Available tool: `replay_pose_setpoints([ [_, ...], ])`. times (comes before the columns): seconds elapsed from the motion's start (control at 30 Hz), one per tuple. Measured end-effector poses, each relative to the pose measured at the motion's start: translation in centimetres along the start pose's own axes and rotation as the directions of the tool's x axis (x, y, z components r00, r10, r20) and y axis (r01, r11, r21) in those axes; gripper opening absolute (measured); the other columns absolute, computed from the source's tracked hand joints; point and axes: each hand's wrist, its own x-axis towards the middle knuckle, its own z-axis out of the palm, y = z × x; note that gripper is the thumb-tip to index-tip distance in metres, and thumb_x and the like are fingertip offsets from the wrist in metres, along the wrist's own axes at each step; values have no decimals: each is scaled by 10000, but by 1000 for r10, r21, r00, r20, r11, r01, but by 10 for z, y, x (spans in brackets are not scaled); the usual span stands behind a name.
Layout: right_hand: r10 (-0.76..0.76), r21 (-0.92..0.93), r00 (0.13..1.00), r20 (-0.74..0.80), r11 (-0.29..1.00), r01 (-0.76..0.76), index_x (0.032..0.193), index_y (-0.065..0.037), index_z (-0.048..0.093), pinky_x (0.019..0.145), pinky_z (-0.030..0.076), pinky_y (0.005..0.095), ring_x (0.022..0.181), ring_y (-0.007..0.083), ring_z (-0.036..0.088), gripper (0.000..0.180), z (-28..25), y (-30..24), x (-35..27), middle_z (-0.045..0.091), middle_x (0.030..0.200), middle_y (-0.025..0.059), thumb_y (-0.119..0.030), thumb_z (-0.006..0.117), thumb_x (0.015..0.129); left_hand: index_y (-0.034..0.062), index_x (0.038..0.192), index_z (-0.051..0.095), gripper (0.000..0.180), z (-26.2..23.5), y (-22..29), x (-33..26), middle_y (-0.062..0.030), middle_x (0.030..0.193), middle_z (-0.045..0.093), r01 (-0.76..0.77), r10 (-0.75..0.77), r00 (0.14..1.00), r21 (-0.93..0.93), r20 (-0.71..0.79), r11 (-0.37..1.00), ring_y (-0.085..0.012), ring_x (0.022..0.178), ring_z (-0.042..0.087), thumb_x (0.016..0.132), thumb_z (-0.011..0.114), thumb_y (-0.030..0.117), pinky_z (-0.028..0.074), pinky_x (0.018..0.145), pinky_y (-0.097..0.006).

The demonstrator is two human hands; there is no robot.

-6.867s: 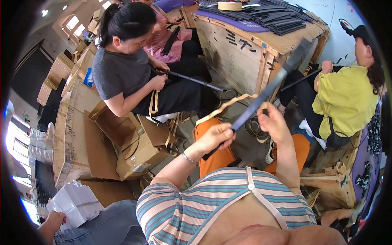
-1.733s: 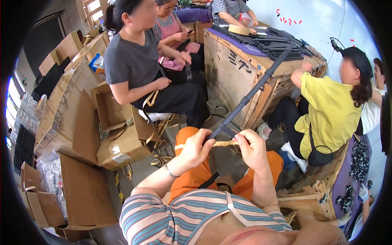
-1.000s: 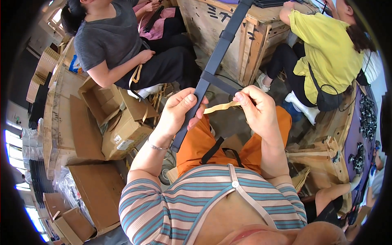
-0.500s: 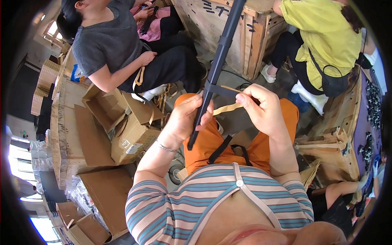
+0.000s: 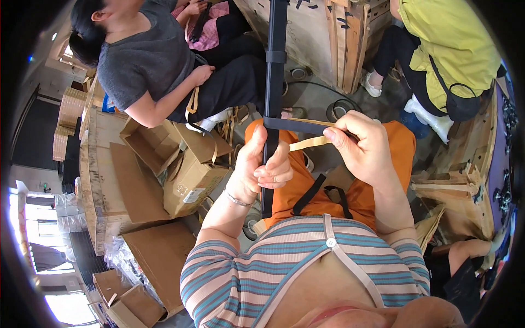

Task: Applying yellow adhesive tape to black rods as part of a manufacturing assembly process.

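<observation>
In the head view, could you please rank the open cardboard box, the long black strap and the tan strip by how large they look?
1. Open cardboard box, largest.
2. Long black strap, held by the left hand; nearer the camera, so its rank is unsure.
3. Tan strip, pinched by the right hand, smallest.

Matt black woven strap (image 5: 272, 82), a tan band (image 5: 309, 143) seemingly of paper, rough wooden crate (image 5: 328, 38).

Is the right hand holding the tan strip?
Yes, the right hand pinches one end of the tan strip beside the black strap that the left hand grips.
</observation>
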Motion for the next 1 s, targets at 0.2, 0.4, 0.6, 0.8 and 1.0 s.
replay_pose_setpoints([
  [0.2,9,14,1000,17,1000,-9,699,16,564,433,302,257,472,124,391,140,0,-3,2,466,591,67,-57,660,770,55,534,401,648,-5,2,-1,33,379,339,39,-33,996,-61,89,997,-56,337,291,833,381,629,238,288,-157],
  [0.4,12,-7,997,75,1000,-11,696,20,556,438,310,257,478,113,395,170,3,4,4,478,598,64,-86,647,792,40,528,418,663,0,-1,-1,20,382,345,58,-30,976,-128,216,990,-59,329,313,837,379,625,241,289,-158],
  [0.6,20,161,991,133,986,-42,723,26,571,475,363,232,516,87,457,182,15,23,11,505,616,58,-120,634,811,35,529,434,668,4,-10,4,13,368,318,111,-18,929,-229,370,967,-81,275,259,842,378,623,214,263,-195],
  [0.8,29,178,987,155,982,-57,871,4,606,623,479,256,691,162,600,114,27,22,16,546,950,93,-71,626,787,41,515,431,688,2,-7,3,18,364,315,149,-85,954,-210,288,966,-76,273,269,828,365,650,217,262,-191],
  [1.0,-85,186,972,221,982,44,871,21,573,564,420,257,660,156,541,86,34,7,22,542,879,93,-40,570,811,55,551,420,673,3,-6,-3,41,384,312,63,-60,994,-28,87,998,-51,319,284,835,318,656,201,280,-176],
])
